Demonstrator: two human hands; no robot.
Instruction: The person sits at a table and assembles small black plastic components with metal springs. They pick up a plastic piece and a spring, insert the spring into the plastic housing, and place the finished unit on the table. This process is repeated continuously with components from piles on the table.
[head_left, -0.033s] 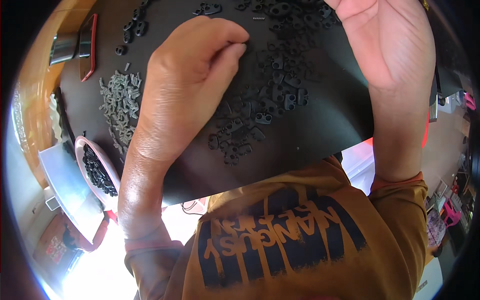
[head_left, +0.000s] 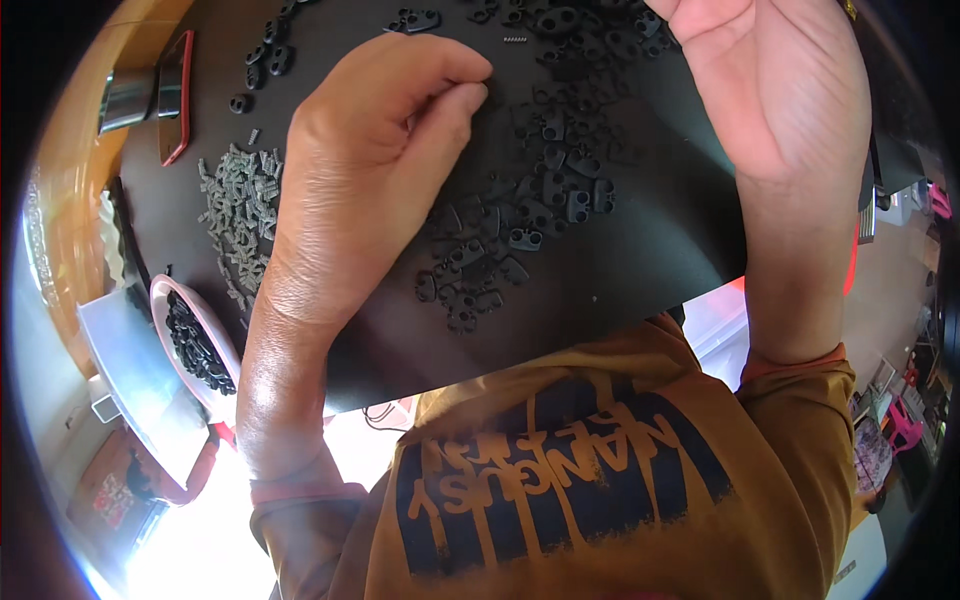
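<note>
My left hand (head_left: pixel 370 140) is raised above the dark table, thumb and forefinger pinched together. Whatever may be between those fingertips is too small or hidden to make out. Below and right of it lie scattered black plastic two-hole pieces (head_left: pixel 526 239), which look like cord-lock parts. A single small spring (head_left: pixel 515 40) rests beyond the pinched fingertips. On the right, my right hand (head_left: pixel 775 85) is held up with the palm partly showing; the top edge of the view cuts off its fingers. More black two-hole pieces (head_left: pixel 558 20) are heaped between the hands at the far side.
A pile of small metal springs (head_left: pixel 240 215) lies left of my left forearm. At the table's left edge, a pink bowl (head_left: pixel 217 335) holds small black parts. A red-edged phone-like object (head_left: pixel 186 95) sits at the far left. Several black pieces (head_left: pixel 280 60) lie near it.
My left hand has shifted very slightly to the left, still pinched. The right hand looks almost the same.
</note>
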